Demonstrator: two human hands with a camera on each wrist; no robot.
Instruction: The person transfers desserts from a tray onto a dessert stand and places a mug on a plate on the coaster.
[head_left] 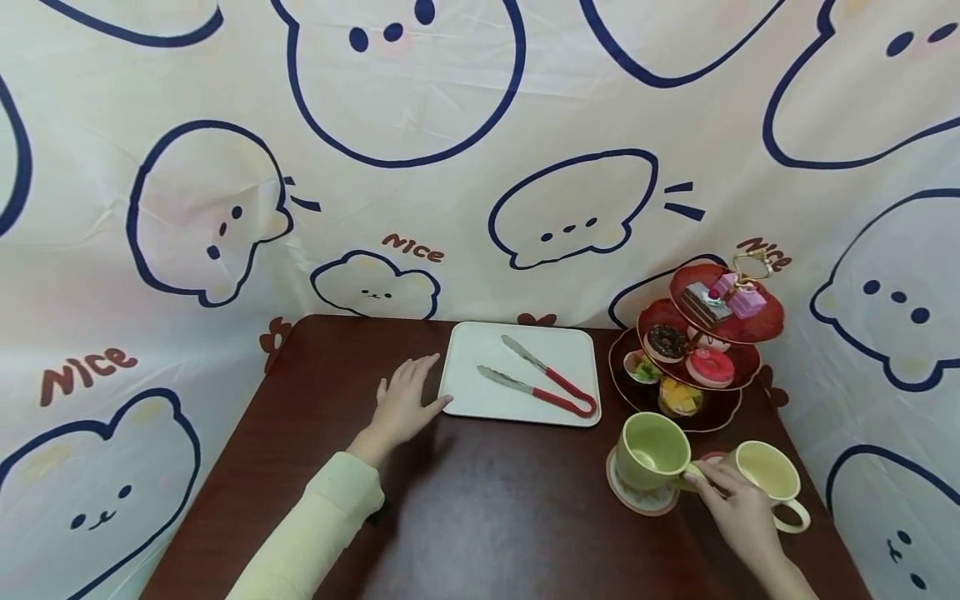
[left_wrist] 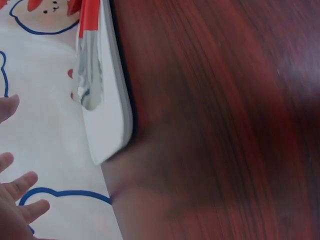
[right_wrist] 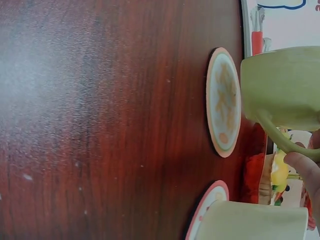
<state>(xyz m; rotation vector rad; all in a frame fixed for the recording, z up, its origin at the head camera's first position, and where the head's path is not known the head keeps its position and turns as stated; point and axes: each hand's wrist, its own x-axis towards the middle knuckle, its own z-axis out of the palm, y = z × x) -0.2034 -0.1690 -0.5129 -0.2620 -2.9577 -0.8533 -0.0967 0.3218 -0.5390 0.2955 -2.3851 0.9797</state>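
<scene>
My right hand pinches the handle of a green mug. In the right wrist view that green mug hangs above a round coaster, with a gap between them. Close beside the hand, a pale yellow mug stands on a second coaster, its own handle pointing right. My left hand holds nothing, its fingers spread near the left edge of a white tray. In the left wrist view, only some fingers of it show.
Red-handled metal tongs lie on the tray. A three-tier stand with small cakes, donuts and tarts is behind the mugs at the right. The dark wooden table meets a printed cloth at the back and sides.
</scene>
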